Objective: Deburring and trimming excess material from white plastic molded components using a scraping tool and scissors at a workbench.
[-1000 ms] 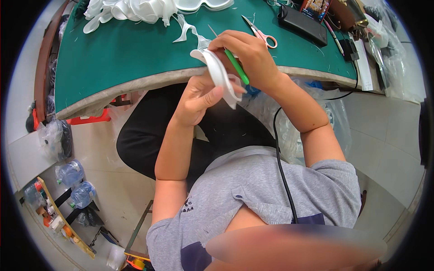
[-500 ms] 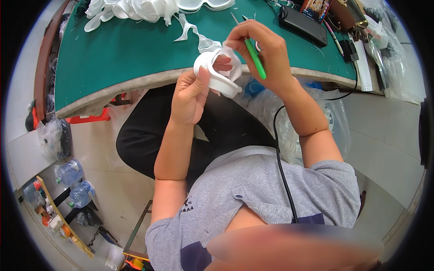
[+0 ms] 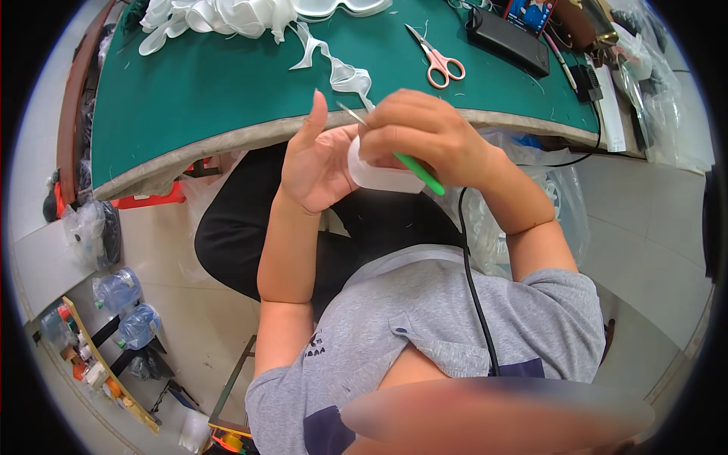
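Just off the table's front edge, my right hand (image 3: 425, 136) is closed, pinching a curved white soft-looking frame (image 3: 387, 179). The same hand also keeps a green-handled knife (image 3: 418, 173), its thin metal blade poking out toward the upper left. My left hand (image 3: 317, 155) is spread beside the frame, thumb raised and palm up; its fingertips go behind the frame, partly hidden. A twisted white strip (image 3: 349, 78) trails on the table beyond my hands. Pink-handled scissors (image 3: 437, 62) lie on the table to the right of that strip.
On the green table (image 3: 197, 91), a heap of white pieces (image 3: 227, 17) sits at the far left. A black box (image 3: 506, 42), a phone (image 3: 529, 14) and a pen (image 3: 560, 59) lie at the far right. Below the table, a clear plastic bag (image 3: 557, 197) holds white pieces.
My left hand has let its grip loosen and spread out. My right hand has moved down and left, taking the white frame, which has turned. The scissors now show fully.
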{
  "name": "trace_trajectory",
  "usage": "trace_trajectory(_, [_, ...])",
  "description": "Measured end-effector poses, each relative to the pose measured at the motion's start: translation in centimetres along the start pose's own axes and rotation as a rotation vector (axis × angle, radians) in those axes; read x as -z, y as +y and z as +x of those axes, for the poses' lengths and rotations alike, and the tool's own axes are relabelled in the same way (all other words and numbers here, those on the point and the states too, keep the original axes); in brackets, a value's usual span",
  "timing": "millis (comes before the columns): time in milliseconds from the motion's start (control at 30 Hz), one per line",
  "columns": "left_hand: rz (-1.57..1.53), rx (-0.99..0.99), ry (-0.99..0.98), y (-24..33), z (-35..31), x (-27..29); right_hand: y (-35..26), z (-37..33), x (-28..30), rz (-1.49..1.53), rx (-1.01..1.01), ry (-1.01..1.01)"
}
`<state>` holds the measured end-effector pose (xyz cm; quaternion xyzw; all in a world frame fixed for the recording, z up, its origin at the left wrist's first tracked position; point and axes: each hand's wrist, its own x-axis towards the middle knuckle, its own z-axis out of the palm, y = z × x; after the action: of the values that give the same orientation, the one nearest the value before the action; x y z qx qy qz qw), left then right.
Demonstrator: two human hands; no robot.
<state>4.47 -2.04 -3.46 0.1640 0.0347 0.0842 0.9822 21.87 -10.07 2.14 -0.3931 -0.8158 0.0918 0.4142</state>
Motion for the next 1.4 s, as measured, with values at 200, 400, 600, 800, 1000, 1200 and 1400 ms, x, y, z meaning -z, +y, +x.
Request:
trace_trajectory(200, [0.036, -0.064, 0.082, -0.6, -0.2, 0.3, 0.8, -1.5, 1.6, 0.159, -0.358, 0.276])
trace_trajectory(400, [0.041, -0.088, 0.076, -0.8, -0.5, 0.2, 0.3, -1.8, 1.3, 0.351, -0.688, 0.183])
trace_trajectory(600, [-0.271, 0.185, 0.016, 0.4, 0.2, -0.4, 0.6, -1.0, 1.3, 0.212, -0.468, 0.169])
trace_trajectory(800, [0.235, 0.03, 0.283, -1.1, 0.4, -0.5, -0.2, 0.2, 1.1, 0.185, -0.387, 0.146])
trace_trajectory(1000, [0.728, -0.21, 0.394, -1.0, -0.8, -0.8, -1.0, 0.7, 1.7, 0.441, -0.69, -0.036])
trace_trajectory(1200, [0.923, -0.424, 0.452, -1.2, -1.0, -2.3, 0.1, 0.9, 0.9, 0.493, -0.736, -0.082])
trace_trajectory(1400, [0.935, -0.433, 0.438, -0.2, -0.9, -2.4, -0.2, 1.0, 1.1, 0.42, -0.731, -0.138])
